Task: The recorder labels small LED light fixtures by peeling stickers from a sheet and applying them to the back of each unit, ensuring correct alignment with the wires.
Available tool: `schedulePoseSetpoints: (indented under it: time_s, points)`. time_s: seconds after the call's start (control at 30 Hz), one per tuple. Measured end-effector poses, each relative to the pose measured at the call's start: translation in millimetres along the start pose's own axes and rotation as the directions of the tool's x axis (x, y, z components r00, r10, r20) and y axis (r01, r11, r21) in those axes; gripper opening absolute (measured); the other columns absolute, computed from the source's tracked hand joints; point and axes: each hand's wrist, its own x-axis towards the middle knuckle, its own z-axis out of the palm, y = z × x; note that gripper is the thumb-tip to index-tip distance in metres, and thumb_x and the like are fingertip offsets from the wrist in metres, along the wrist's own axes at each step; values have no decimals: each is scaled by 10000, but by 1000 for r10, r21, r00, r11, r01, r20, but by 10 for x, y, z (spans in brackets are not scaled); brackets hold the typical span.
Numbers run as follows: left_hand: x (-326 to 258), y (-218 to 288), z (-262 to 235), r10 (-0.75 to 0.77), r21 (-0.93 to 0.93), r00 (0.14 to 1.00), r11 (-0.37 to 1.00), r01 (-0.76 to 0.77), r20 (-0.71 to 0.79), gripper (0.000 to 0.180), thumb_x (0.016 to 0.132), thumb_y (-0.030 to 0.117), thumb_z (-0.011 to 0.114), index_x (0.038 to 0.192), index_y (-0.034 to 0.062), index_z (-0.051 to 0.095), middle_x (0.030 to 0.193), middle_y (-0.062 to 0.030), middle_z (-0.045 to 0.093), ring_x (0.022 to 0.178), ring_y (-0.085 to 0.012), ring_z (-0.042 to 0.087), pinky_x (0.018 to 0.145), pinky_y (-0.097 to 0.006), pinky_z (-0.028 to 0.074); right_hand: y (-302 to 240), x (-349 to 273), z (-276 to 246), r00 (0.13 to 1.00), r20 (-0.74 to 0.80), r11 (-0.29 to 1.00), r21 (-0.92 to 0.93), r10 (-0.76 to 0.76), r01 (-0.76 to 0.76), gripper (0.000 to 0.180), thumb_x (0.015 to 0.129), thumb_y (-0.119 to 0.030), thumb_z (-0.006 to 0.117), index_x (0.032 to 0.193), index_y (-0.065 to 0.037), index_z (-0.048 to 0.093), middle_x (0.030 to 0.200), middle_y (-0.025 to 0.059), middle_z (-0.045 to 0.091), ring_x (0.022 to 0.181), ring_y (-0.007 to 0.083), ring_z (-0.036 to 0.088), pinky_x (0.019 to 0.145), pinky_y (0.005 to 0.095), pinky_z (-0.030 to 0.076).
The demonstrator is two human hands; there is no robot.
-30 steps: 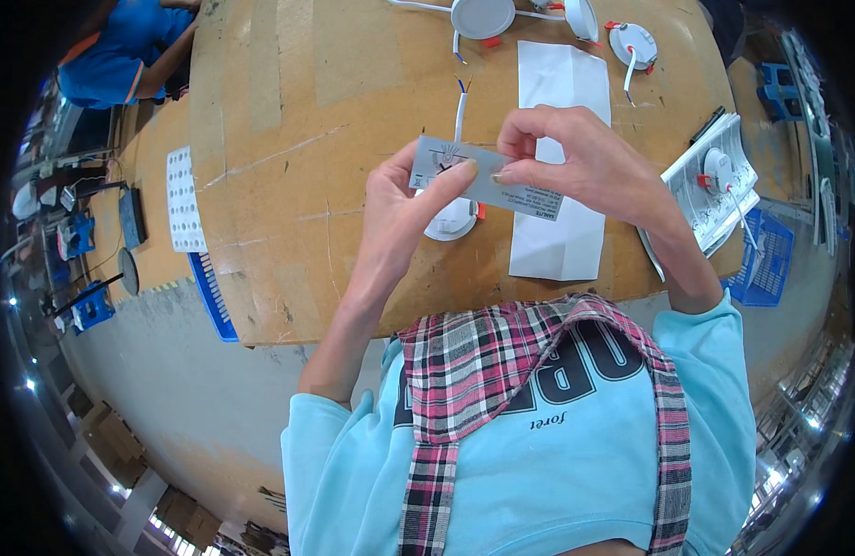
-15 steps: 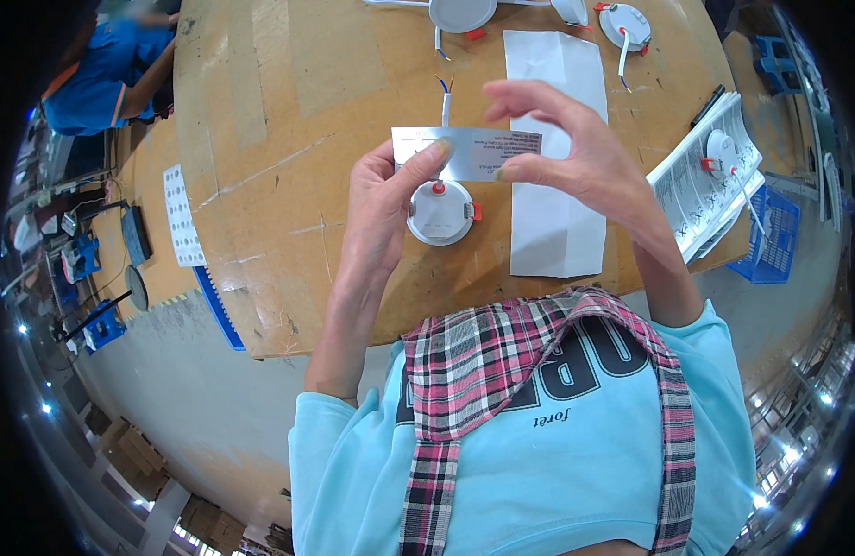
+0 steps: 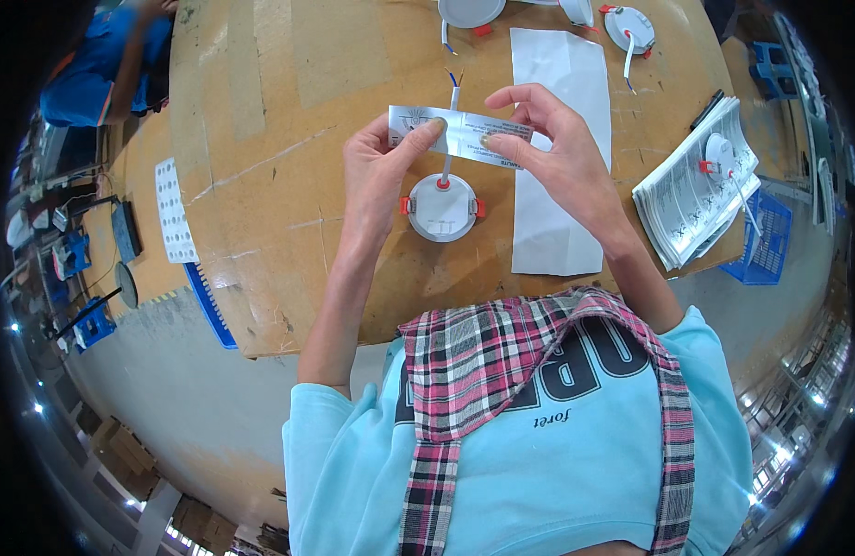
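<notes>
A white printed label (image 3: 461, 137), a narrow glossy strip with small dark print, is held up in front of me between both hands. My left hand (image 3: 374, 171) pinches its left part, thumb on the face and fingers behind. My right hand (image 3: 568, 153) is closed on the right end, thumb pressed on the print and the index finger bent above the strip. Just below the label lies a round white downlight (image 3: 442, 215) with red-tipped spring clips at its sides. Its white cable (image 3: 446, 169) runs up under the label, with bare coloured wire ends showing beyond.
A long white paper sheet (image 3: 559, 232) lies right of the downlight. Further right are stacked printed leaflets (image 3: 673, 204) with another downlight (image 3: 720, 150) on top. More downlights (image 3: 628, 28) lie along the far edge. A sticker sheet (image 3: 175, 208) is at the left edge; a person in blue (image 3: 85, 79) sits beyond.
My right hand has closed in on the label's right end, its fingers drawing down from their spread pose. The label has tilted, its right end lower, and its print catches the light differently.
</notes>
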Motion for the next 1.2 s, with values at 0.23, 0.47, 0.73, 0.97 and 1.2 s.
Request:
schedulePoseSetpoints:
  time_s: [0.23,0.47,0.73,0.97,1.2]
  points:
    - [20,-71,-31,-41,-11,999,999,41,3,208,835,162,719,954,-6,694,833,-52,690,747,-65,594,707,-231,459,53,18,29,1000,-10,998,-55,-2,1,335,824,-157,694,1108,-36,565,777,65,621,748,142,576,673,282,458]
    - [42,-100,-33,-73,-57,997,996,74,8,197,836,152,716,955,-4,692,835,-47,687,749,-67,592,709,-226,455,133,43,53,1000,-25,999,-43,-20,18,360,822,-166,700,1123,-31,556,773,67,621,728,142,572,650,281,454]
    - [70,-143,-39,-64,-103,998,993,66,19,210,843,161,706,965,-9,679,835,-50,683,760,-87,611,721,-246,486,155,53,66,999,-40,999,-44,-14,12,386,819,-172,703,1137,-16,550,762,67,613,715,136,570,636,277,458]
    - [73,-129,-35,-90,-121,996,988,92,21,220,849,161,698,984,-10,669,860,-63,682,762,-93,623,716,-240,506,175,68,70,999,-45,999,-48,-11,9,408,813,-177,709,1144,-6,542,757,65,609,701,133,562,630,280,451]
    - [72,-146,-84,-120,-157,990,979,130,70,183,874,116,660,1006,-10,650,926,-93,684,826,-125,652,757,-262,527,185,66,90,998,-56,998,-66,-19,15,411,806,-175,710,1138,-2,541,741,64,606,689,132,555,630,280,443]
